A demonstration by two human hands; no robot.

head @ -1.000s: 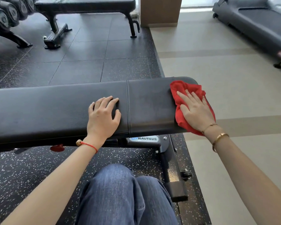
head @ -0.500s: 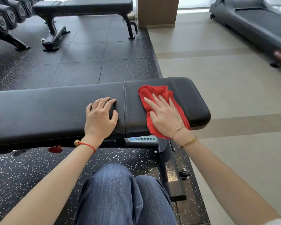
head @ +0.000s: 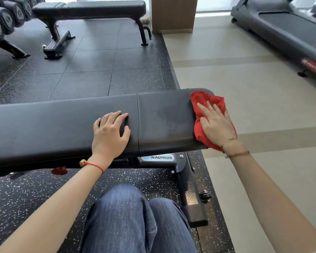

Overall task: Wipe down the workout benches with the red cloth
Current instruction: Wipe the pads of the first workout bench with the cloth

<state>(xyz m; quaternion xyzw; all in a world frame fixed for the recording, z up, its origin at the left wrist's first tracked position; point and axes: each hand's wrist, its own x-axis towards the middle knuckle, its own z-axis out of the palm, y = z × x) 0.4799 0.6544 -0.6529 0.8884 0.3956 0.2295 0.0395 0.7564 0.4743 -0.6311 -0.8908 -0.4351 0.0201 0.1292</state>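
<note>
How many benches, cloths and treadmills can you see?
Benches: 2, near bench and far bench
Cloths: 1, red cloth under the right hand
Treadmills: 1, treadmill
Total: 4

Near bench runs left to right in front of the knees. Left hand flat on its middle, right hand on the cloth at its right end. Second bench behind, dumbbells far left, treadmill far right.
</note>
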